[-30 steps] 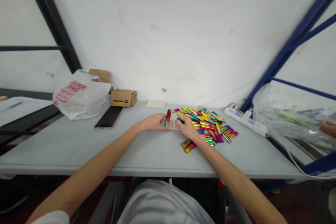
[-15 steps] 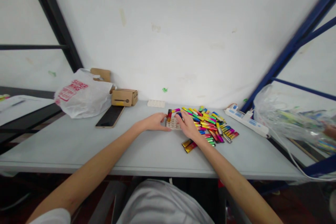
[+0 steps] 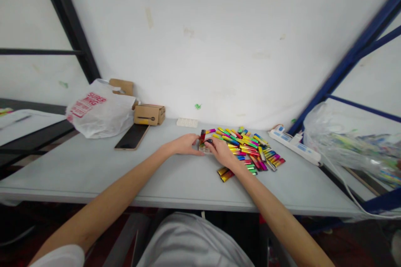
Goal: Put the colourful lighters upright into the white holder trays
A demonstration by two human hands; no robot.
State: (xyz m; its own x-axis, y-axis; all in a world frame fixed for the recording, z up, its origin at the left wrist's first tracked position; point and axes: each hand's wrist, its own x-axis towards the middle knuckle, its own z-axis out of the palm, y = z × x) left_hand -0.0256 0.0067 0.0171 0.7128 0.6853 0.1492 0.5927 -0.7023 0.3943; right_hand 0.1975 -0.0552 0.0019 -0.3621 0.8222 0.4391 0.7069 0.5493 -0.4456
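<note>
While you lean over the grey desk (image 3: pixel 94 167) in the head view, your left hand (image 3: pixel 184 145) lies low on its surface with the fingers curled against the left edge of a small pale tray (image 3: pixel 203 149). The picture does not show whether those fingers pinch the tray or only touch it. Your right hand (image 3: pixel 224 152) comes in from the other side and covers most of the tray, its fingertips closed on a dark stick (image 3: pixel 209 142) held just above the tray's far part. Just beside it, at the tray's far left corner, a dark red stick (image 3: pixel 202 135) stands upright. Right of your right hand, touching its back, a pile of shiny multicoloured sticks (image 3: pixel 250 148) spreads flat across the desk, and two gold and red sticks (image 3: pixel 226 173) lie a little apart from it, just beside your right wrist. Beyond the pile a white power strip (image 3: pixel 294 145) runs slantwise toward a clear plastic bag (image 3: pixel 354 146) with more coloured pieces inside. Near the wall behind the tray lies a second pale tray (image 3: pixel 187 122). Well off to your left a dark phone (image 3: pixel 131 137) lies face up, with a cardboard box (image 3: pixel 148 114) behind it and a white bag with red print (image 3: pixel 98 110) beside that.
</note>
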